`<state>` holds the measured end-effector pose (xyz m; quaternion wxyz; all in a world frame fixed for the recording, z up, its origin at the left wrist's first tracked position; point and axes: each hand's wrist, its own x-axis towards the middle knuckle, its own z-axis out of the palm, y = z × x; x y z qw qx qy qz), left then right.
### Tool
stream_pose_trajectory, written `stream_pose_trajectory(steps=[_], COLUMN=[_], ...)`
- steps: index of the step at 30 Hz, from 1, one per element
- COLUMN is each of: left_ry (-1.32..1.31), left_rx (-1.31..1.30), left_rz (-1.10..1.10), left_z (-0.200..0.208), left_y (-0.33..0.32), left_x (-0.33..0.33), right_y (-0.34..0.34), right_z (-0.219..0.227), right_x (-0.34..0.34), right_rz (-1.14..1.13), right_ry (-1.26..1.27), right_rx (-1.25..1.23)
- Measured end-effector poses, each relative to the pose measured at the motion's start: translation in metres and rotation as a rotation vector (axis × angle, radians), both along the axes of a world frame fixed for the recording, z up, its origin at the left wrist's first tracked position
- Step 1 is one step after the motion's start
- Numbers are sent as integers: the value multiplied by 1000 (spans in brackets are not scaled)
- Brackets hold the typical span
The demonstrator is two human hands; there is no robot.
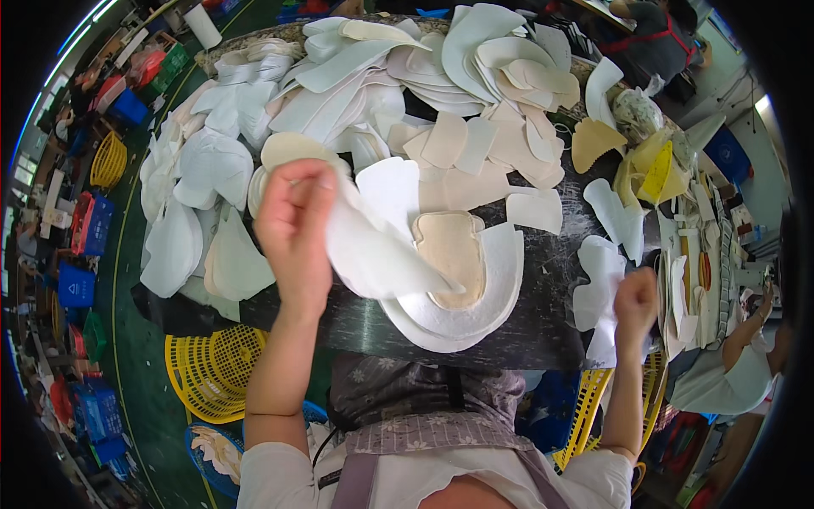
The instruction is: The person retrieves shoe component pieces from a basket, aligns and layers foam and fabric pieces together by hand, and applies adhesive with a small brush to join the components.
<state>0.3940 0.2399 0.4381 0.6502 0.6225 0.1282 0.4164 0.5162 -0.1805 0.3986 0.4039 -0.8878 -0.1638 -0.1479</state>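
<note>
My left hand (297, 229) is raised over the middle of the dark table, its fingers pinching a white curved sheet piece (373, 246). The sheet droops to the right and partly covers a white U-shaped piece (500, 288) near the table's front edge. Inside that U sits a beige rounded pad (449, 246) with a raised outline. Behind it stands out a white flared piece (392, 187). My right hand (636, 297) is curled at the table's right edge, beside a wavy white piece (598, 280); what its fingers hold, if anything, is hidden.
Stacks of white and beige cut pieces (339, 85) cover the back and left of the table (551, 314). Below the front edge stand yellow baskets (216, 373). A yellow bag (649, 174) lies at the right. A co-worker's arm (746, 339) shows far right.
</note>
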Motion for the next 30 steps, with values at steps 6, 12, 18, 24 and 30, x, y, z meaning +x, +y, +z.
stream_pose_trajectory(steps=[6, 12, 18, 24, 30], left_ry=[52, 68, 170, 50, 66], left_rx=[306, 369, -343, -143, -26], left_rz=[-187, -262, -622, -495, -401], left_z=[12, 19, 6, -4, -10], left_y=[-42, -74, -49, -75, -73], left_x=[3, -4, -17, -22, -21], right_y=[66, 177, 191, 189, 193], right_z=[81, 69, 49, 48, 60], right_x=[-48, -54, -53, -42, -43], right_rz=[225, 621, 716, 657, 560], right_ry=[-237, -365, -476, -429, -658], right_rx=[-259, -217, -94, -21, -174])
